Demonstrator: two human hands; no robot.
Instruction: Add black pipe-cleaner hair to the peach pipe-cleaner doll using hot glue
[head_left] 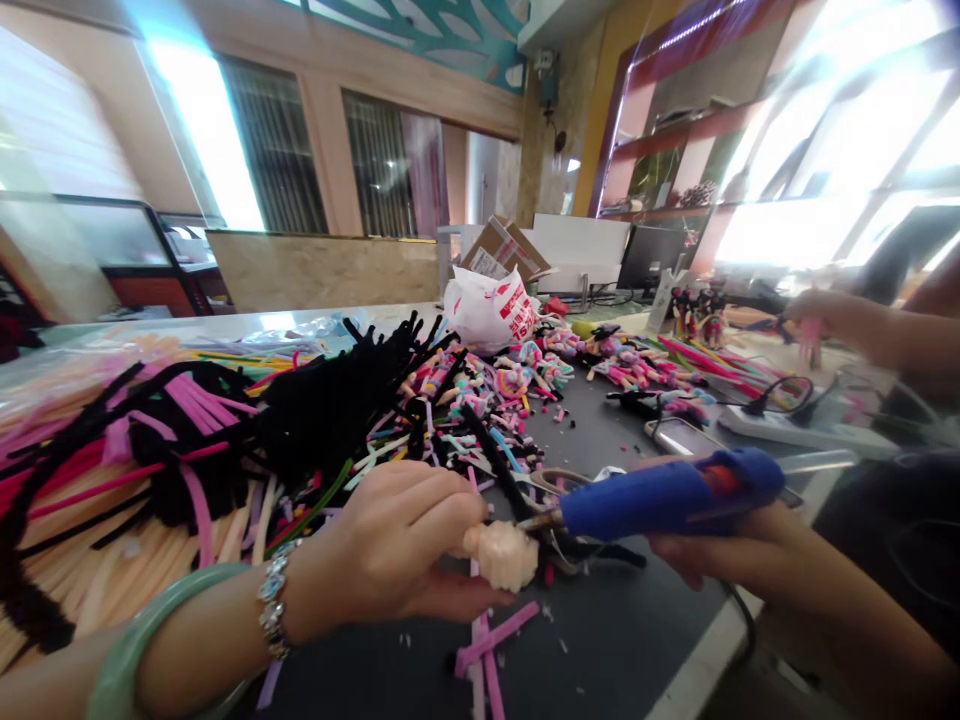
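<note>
Between the thumb and fingers of my left hand (409, 535) is a peach-coloured bundle of pipe cleaner (504, 556), wound into a rounded lump. My right hand (739, 545) is wrapped around a blue hot glue gun (667, 497) with an orange-red part on its side. The gun's metal nozzle meets the upper right edge of the bundle, or comes very close to it. Below the bundle, pink pipe cleaners (496, 636) lie crossed on the dark mat (600, 650). Behind the nozzle lie scissors (555, 482), partly hidden by the gun.
Many black (330, 400) and peach pipe cleaners (97, 590) are heaped at left. Small colourful pieces (517, 375) and a white plastic bag (491, 310) lie beyond. At right are a phone (682, 437), a power strip (810, 430) and another person's hand (832, 315) holding something pink.
</note>
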